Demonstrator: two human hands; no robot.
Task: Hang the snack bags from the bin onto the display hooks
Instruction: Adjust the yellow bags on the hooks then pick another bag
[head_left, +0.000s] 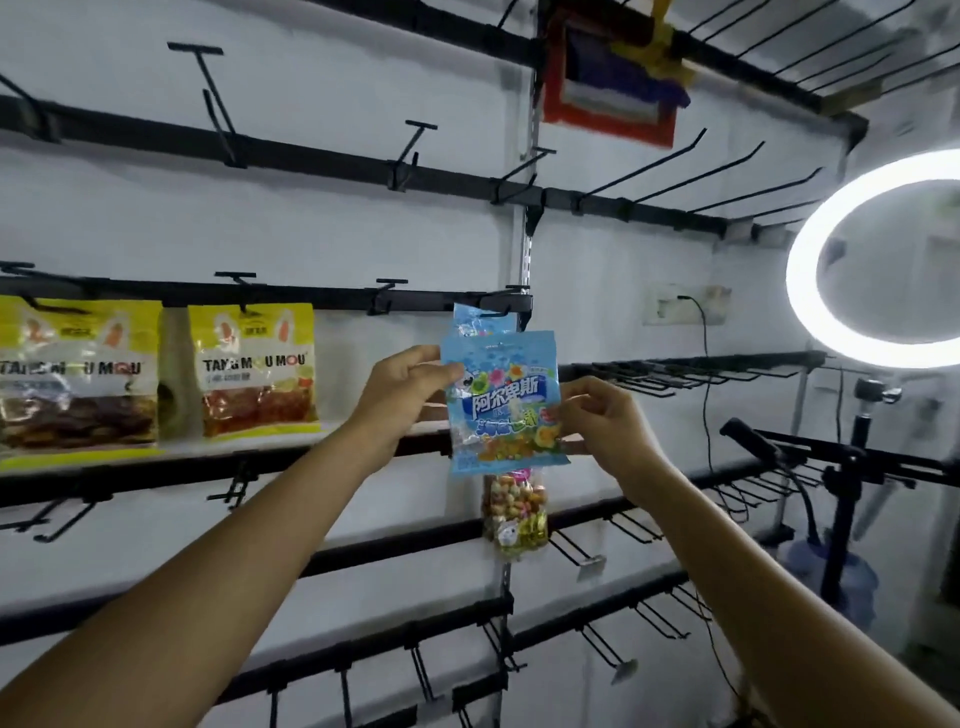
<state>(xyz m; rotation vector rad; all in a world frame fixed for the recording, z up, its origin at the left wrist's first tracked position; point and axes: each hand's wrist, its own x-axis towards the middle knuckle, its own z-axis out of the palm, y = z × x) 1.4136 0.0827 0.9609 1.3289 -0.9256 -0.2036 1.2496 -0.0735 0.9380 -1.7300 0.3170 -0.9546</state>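
My left hand (410, 384), right hand (602, 415) pinched blue bag (501, 400) at its 9 and 3 o'clock edges, not yet on hook (496, 313). 2 yellow bags (254, 369) already hung; bin unseen.

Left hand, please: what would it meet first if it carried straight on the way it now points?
The left hand, pinching the blue snack bag, would probably first meet the hanging blue bag on the hook just behind; depth is unclear.
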